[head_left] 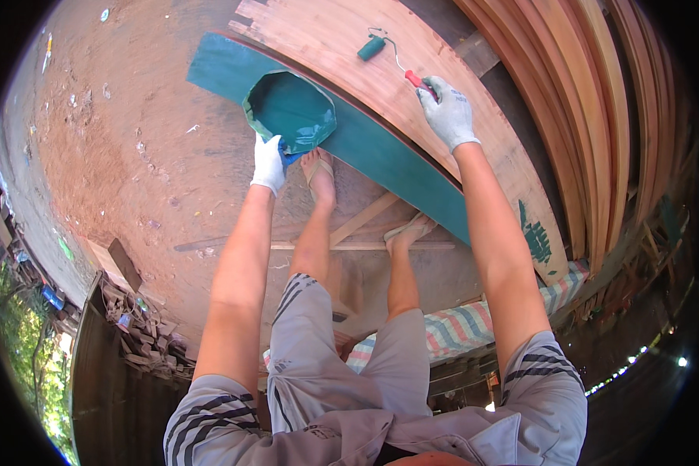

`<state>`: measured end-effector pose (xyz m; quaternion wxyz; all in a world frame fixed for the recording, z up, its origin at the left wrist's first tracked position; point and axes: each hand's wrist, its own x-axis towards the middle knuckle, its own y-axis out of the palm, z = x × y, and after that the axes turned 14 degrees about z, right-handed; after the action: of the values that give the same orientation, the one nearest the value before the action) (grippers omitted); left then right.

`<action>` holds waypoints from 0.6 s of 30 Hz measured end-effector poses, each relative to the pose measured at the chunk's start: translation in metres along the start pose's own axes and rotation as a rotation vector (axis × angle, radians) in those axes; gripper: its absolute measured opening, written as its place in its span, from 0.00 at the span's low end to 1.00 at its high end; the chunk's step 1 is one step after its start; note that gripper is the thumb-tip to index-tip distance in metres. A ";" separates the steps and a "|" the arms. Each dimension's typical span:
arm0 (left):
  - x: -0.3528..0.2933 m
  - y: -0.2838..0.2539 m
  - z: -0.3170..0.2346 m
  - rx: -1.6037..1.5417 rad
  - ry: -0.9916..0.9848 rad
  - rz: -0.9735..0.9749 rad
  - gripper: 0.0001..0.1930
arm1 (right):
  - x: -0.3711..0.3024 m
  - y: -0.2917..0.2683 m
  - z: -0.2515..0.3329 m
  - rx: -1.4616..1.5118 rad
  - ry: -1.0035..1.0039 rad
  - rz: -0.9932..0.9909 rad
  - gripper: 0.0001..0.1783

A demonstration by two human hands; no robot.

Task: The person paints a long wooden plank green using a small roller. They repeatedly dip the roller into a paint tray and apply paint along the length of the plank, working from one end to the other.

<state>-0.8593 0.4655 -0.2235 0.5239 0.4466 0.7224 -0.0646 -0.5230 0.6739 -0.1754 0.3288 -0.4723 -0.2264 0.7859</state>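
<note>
While the person sits on a low striped cushion [474, 322] with both legs stretched toward the work, the head view shows the right hand [448, 114], in a grey glove, closed around the red handle of a paint roller [386, 50]. The roller's teal sleeve rests at the far end, on a bare wooden board [342, 54], so the arm is stretched to reach it. Just near of that board lies a board already painted teal [380, 151]. At its left end a tub of teal paint [291, 109] sits on it. The left hand [269, 163], in a white glove, grips the tub's near rim, likely steadying it. More bare boards [598, 93] lean at the right.
</note>
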 end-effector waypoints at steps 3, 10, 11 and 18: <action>0.006 -0.009 0.007 -0.006 -0.020 -0.029 0.32 | -0.024 0.007 -0.024 -0.072 0.061 0.054 0.21; 0.006 -0.008 0.010 -0.033 -0.030 -0.028 0.31 | -0.134 0.012 -0.111 -0.097 0.262 0.125 0.23; 0.004 -0.009 0.012 -0.052 -0.034 -0.020 0.32 | -0.143 0.009 -0.117 -0.097 0.284 0.150 0.22; -0.001 -0.023 0.034 -0.180 0.036 -0.022 0.38 | -0.077 -0.005 -0.056 -0.012 0.054 0.030 0.20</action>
<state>-0.8522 0.4325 -0.2462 0.5483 0.3907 0.7394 0.0030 -0.4452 0.6231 -0.1520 0.3198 -0.4987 -0.2152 0.7764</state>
